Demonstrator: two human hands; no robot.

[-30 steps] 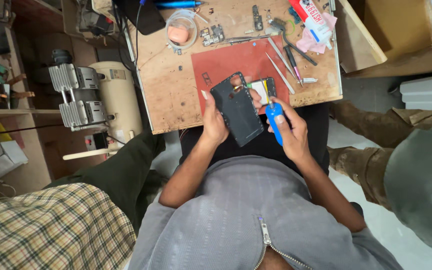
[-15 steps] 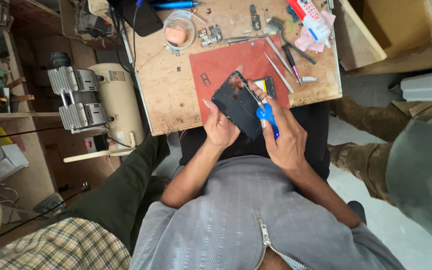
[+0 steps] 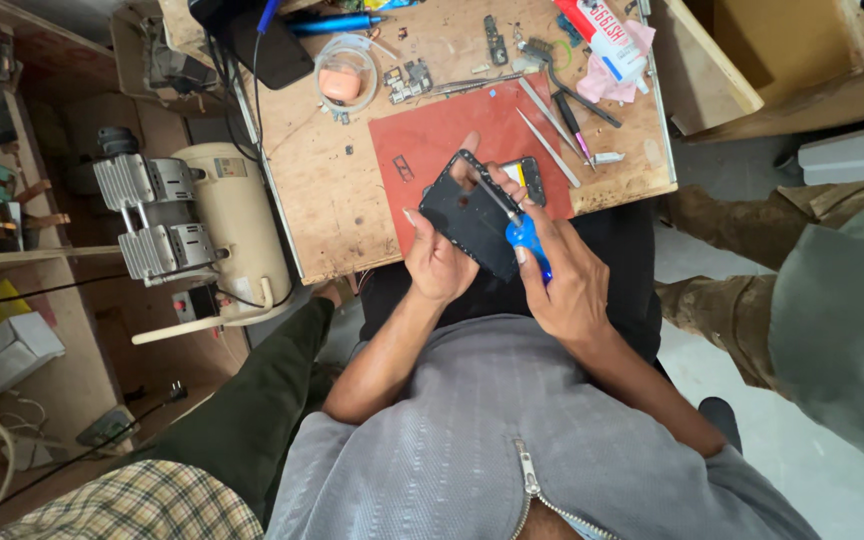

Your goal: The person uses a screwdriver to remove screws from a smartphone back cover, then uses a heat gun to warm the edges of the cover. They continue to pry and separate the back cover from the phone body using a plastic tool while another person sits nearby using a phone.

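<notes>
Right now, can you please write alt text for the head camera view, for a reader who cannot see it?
Seen from above, a person's left hand holds a black phone body while the right hand works a blue-handled screwdriver on it. Beyond lies a wooden workbench with a red mat, tweezers and small parts.

From my feed the light is even and soft, daylight-like, with only faint shadows under the hands on the surface (image 3: pixel 352 190). No harsh glare. The centre is sharp; the wide lens bends and stretches the edges, and the corners look dimmer.
</notes>
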